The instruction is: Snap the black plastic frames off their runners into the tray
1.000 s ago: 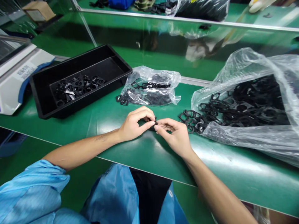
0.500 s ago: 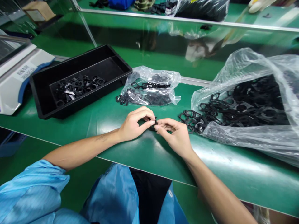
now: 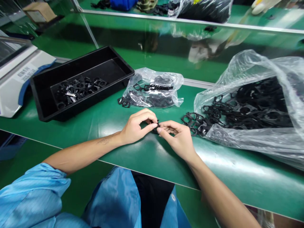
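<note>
Between the fingertips of my left hand [image 3: 137, 125] and my right hand [image 3: 178, 136] is a small black plastic part [image 3: 158, 124]. Both hands pinch it just above the green tabletop, and the fingers cover most of its shape. Right of my right hand, loose black ring-shaped parts [image 3: 193, 123] spill from the mouth of a large clear plastic bag [image 3: 251, 139] full of them. Beyond my hands lies a smaller clear bag [image 3: 163, 98] with similar black parts in and beside it.
A black tray [image 3: 121, 68] with a heap of black parts stands at the left back. Left of it is a white and blue machine [image 3: 35, 60]. A clear panel with a metal rail [image 3: 152, 15] runs along the back. The table's front edge lies near my body.
</note>
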Demonstrator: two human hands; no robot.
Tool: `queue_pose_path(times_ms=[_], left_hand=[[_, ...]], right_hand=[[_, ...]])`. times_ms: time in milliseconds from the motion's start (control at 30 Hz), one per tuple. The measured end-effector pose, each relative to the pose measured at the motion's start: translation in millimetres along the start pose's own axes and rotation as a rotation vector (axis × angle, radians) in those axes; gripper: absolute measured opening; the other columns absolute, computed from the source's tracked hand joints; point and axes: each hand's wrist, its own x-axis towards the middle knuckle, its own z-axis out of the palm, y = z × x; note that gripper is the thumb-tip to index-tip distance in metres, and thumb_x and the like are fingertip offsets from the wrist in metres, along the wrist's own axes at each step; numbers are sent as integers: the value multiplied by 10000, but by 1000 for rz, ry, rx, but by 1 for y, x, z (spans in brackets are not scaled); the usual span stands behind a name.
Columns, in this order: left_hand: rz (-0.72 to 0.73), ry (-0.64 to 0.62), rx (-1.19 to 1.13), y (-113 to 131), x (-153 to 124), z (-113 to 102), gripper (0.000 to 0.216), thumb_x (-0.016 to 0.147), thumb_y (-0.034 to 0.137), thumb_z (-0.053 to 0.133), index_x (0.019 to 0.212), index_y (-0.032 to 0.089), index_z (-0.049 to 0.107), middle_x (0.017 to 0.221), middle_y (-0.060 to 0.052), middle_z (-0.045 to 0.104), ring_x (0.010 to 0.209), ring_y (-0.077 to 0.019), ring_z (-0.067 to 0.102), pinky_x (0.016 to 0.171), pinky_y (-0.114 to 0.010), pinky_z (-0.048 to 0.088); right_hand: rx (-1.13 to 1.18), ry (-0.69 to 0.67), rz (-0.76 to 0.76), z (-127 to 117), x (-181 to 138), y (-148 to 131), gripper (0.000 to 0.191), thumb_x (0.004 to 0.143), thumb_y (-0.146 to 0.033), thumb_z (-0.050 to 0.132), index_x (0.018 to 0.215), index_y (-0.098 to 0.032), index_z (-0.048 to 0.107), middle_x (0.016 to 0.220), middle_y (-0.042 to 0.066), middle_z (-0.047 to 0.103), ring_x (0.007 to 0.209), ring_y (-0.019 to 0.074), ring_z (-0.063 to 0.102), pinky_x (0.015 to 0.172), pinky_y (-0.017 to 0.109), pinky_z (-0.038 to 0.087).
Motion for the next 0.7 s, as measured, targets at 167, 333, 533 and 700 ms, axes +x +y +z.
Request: queue_pose_path(times_ms=[167,333,533,700], left_hand=[[81,15,37,1,0,0,35,898,198,678,924,177,683,886,-37,683,822,-134,644,749,-262,541],[174,21,111,2,0,-1,64,915,178,654,914,191,716,910,-43,690,841,-134,662,778,-273,546],[148,10,110,3,1,-2,26,904,189,674,888,179,691,884,-44,692,864,-149,661,808,-290,539],[123,30,107,3,1,-2,65,898,241,694,899,179,673,875,-43,696,841,-153,652,783,-299,535]], right_hand=[[-55,25,-49,-1,-2,0,146,827,-337,723,838,-194,744,768,29,723,668,158,660,667,281,579],[-91,31,-106,-2,-2,-1,88,837,-270,694,826,-199,744,765,24,704,663,145,641,649,262,558],[-84,32,-97,-2,-2,-2,97,839,-278,687,807,-198,732,752,21,686,653,144,626,627,258,541],[-78,29,-97,-2,-2,-3,107,844,-287,693,810,-191,728,754,20,680,662,142,630,632,256,544]])
